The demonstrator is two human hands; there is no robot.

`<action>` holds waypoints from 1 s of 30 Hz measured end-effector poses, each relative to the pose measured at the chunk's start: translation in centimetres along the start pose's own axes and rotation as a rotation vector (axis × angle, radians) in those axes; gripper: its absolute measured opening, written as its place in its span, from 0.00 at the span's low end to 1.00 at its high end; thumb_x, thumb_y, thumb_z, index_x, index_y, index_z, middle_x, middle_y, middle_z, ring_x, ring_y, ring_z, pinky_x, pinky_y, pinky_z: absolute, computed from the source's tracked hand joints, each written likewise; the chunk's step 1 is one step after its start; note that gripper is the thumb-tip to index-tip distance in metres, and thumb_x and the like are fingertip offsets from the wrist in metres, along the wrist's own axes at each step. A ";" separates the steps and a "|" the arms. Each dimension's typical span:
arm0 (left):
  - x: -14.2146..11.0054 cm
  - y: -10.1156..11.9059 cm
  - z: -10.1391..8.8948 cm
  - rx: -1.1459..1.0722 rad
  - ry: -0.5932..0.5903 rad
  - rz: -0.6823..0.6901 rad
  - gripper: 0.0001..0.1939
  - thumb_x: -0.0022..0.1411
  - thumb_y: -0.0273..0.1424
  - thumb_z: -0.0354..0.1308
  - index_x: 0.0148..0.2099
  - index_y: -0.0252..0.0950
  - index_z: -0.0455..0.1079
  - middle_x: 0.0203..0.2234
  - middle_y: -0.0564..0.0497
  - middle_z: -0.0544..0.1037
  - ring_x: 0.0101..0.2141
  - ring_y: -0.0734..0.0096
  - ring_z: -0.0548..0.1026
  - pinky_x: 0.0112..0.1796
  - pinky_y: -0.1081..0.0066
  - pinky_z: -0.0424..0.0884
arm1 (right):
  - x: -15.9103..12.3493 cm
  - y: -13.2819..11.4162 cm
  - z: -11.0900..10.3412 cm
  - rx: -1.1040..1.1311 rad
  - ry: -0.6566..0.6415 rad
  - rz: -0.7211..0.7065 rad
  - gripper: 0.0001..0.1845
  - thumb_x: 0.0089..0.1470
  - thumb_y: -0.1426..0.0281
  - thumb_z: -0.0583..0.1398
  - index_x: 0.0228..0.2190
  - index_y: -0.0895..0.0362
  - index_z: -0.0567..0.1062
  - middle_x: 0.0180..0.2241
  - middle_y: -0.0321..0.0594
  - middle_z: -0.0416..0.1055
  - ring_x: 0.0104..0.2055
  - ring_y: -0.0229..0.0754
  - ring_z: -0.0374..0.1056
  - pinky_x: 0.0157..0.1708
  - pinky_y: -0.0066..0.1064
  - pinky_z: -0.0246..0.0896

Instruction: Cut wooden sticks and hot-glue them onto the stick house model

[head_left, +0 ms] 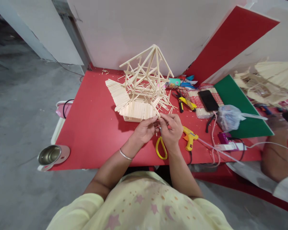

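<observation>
A house frame of thin wooden sticks [144, 86] stands on the red table [93, 127], with a slatted roof panel leaning at its left and a slatted base in front. My left hand [145, 129] and my right hand [171, 127] meet just in front of that base, fingers pinched together on a thin stick [156, 112] that points up toward the model. Yellow-handled scissors [161, 148] lie under my hands. A yellow glue gun [189, 138] lies just right of my right hand.
Loose sticks, pliers, a black phone [208, 100], a plastic bag [228, 117] and a green board [240, 102] lie to the right. A steel cup [49, 155] sits at the table's left corner. Another person's arm [275, 153] works at the right, beside a second stick model.
</observation>
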State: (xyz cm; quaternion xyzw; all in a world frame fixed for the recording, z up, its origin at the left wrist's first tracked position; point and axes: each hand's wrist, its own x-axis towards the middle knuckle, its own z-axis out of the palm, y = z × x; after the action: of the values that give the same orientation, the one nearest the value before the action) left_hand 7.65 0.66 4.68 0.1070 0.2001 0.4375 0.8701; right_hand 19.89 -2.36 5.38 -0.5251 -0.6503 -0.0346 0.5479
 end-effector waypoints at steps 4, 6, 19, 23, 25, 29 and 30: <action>-0.1 0.0 0.0 -0.004 0.001 0.000 0.08 0.53 0.29 0.71 0.36 0.33 0.78 0.27 0.52 0.78 0.28 0.75 0.74 0.28 0.73 0.67 | -0.1 0.0 0.0 0.009 -0.005 0.012 0.13 0.62 0.69 0.64 0.48 0.49 0.82 0.39 0.39 0.76 0.39 0.40 0.74 0.39 0.35 0.74; -0.1 0.0 0.1 -0.003 0.010 0.002 0.08 0.53 0.28 0.71 0.36 0.33 0.78 0.27 0.52 0.78 0.28 0.75 0.75 0.28 0.74 0.67 | -0.2 0.1 0.1 0.010 -0.006 0.026 0.13 0.62 0.68 0.64 0.48 0.48 0.82 0.39 0.39 0.76 0.39 0.40 0.74 0.39 0.35 0.74; -0.1 -0.1 0.0 0.003 0.001 -0.001 0.09 0.53 0.29 0.71 0.37 0.33 0.78 0.28 0.52 0.78 0.29 0.75 0.74 0.28 0.73 0.66 | -0.2 0.2 0.1 0.017 -0.005 0.021 0.13 0.62 0.68 0.64 0.48 0.48 0.82 0.39 0.39 0.75 0.40 0.41 0.74 0.40 0.36 0.74; -0.1 0.0 0.0 0.002 0.001 -0.006 0.08 0.53 0.29 0.71 0.37 0.33 0.78 0.27 0.52 0.79 0.29 0.74 0.75 0.28 0.73 0.67 | -0.2 0.1 0.1 0.020 0.003 0.012 0.13 0.62 0.69 0.64 0.48 0.48 0.82 0.39 0.39 0.76 0.40 0.41 0.74 0.39 0.35 0.73; -0.1 0.0 0.1 -0.003 0.010 -0.007 0.07 0.53 0.28 0.70 0.36 0.34 0.78 0.27 0.52 0.79 0.28 0.74 0.75 0.28 0.73 0.67 | -0.1 0.1 0.1 0.010 0.002 0.022 0.12 0.62 0.68 0.64 0.47 0.48 0.82 0.39 0.39 0.76 0.40 0.40 0.74 0.39 0.35 0.73; 0.0 0.0 0.1 -0.020 0.002 -0.003 0.07 0.52 0.28 0.70 0.35 0.33 0.78 0.26 0.52 0.79 0.28 0.74 0.74 0.28 0.73 0.67 | -0.1 0.0 0.1 0.018 0.001 0.024 0.12 0.62 0.68 0.64 0.47 0.48 0.82 0.38 0.39 0.75 0.39 0.40 0.73 0.40 0.35 0.73; 0.0 0.0 0.1 -0.023 -0.003 0.000 0.07 0.52 0.28 0.71 0.35 0.33 0.78 0.26 0.52 0.79 0.27 0.73 0.75 0.28 0.73 0.67 | -0.1 0.0 0.1 0.018 0.001 0.023 0.12 0.62 0.68 0.64 0.47 0.49 0.82 0.38 0.39 0.75 0.39 0.40 0.73 0.40 0.35 0.73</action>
State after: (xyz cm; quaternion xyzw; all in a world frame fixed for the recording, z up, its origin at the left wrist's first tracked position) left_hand 7.65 0.66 4.76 0.0976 0.1938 0.4394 0.8717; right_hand 19.81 -2.37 5.32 -0.5276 -0.6442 -0.0229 0.5534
